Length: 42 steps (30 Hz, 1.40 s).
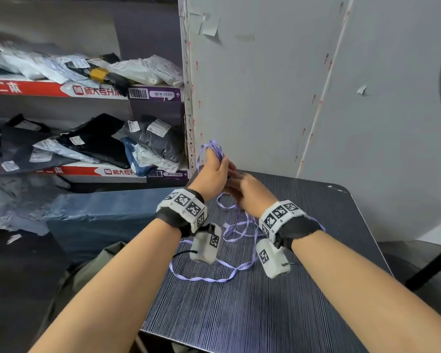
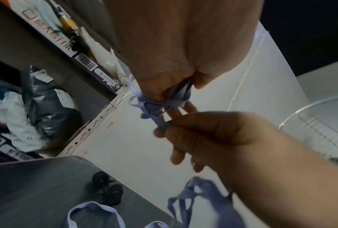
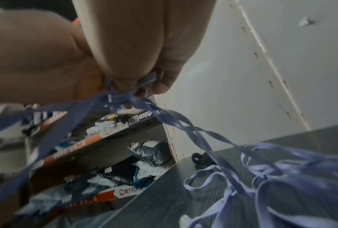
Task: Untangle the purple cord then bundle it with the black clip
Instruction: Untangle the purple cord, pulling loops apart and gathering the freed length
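Purple cord (image 1: 236, 226), flat and ribbon-like with a soft woven look, is looping around my left hand (image 1: 212, 174), where I am gripping several turns of it between curled fingers and thumb. From there it is trailing down under both wrists into loose, twisted coils that are lying on the dark table (image 1: 252, 314), whose top is showing fine pale stripes. My right hand (image 1: 250, 193) is sitting just beside the left, touching it, and I am pinching a strand of the cord there between thumb and fingertips (image 2: 160, 132). Below the hands, towards the far edge of the table, the black clip (image 2: 107, 191) is lying on the surface, a glossy rounded claw shape, close to one cord loop but apart from both hands. Off to the left of my left hand, shelves (image 1: 87, 89) with red and purple edge strips are holding crinkled plastic parcels (image 1: 148, 68) in white, grey and black, each with a paper label. Behind the hands a smooth white panel (image 1: 265, 85) is standing upright.
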Each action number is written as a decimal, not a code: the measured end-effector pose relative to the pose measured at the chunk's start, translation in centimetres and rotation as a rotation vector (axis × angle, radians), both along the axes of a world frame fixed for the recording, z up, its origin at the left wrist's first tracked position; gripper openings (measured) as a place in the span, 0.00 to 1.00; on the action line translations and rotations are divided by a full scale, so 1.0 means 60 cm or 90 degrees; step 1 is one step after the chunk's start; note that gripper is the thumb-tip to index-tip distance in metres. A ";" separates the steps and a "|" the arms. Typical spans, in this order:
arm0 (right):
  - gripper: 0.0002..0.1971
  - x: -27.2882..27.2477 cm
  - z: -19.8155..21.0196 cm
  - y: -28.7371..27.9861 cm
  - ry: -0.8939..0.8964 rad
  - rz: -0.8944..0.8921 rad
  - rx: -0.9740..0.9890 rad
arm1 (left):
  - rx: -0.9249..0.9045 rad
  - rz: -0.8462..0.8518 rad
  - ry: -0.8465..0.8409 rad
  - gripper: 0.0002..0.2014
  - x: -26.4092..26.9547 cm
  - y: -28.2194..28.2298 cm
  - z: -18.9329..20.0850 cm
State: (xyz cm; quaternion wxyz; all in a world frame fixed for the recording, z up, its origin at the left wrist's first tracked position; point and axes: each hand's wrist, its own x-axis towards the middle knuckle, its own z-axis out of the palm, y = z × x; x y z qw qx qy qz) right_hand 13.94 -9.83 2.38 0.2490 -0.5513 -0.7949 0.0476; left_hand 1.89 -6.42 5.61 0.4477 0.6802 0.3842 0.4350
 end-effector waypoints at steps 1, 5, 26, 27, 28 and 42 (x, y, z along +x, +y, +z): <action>0.11 0.000 0.003 -0.006 0.085 -0.014 0.001 | 0.036 0.004 0.048 0.09 0.000 0.001 -0.005; 0.12 0.000 0.013 -0.021 0.218 -0.110 -0.005 | 0.181 -0.004 0.276 0.04 0.004 0.002 -0.021; 0.05 0.041 -0.028 -0.038 0.233 -0.176 -0.226 | 0.173 0.018 0.475 0.13 -0.048 0.020 -0.048; 0.07 0.045 -0.032 -0.039 0.208 -0.203 -0.196 | 0.166 0.045 0.460 0.14 -0.051 0.021 -0.050; 0.09 0.048 -0.034 -0.039 0.148 -0.248 -0.149 | 0.158 0.073 0.440 0.15 -0.052 0.023 -0.051; 0.08 0.095 -0.022 -0.029 -0.083 -0.426 -0.113 | 0.107 0.262 0.316 0.16 -0.063 0.035 -0.037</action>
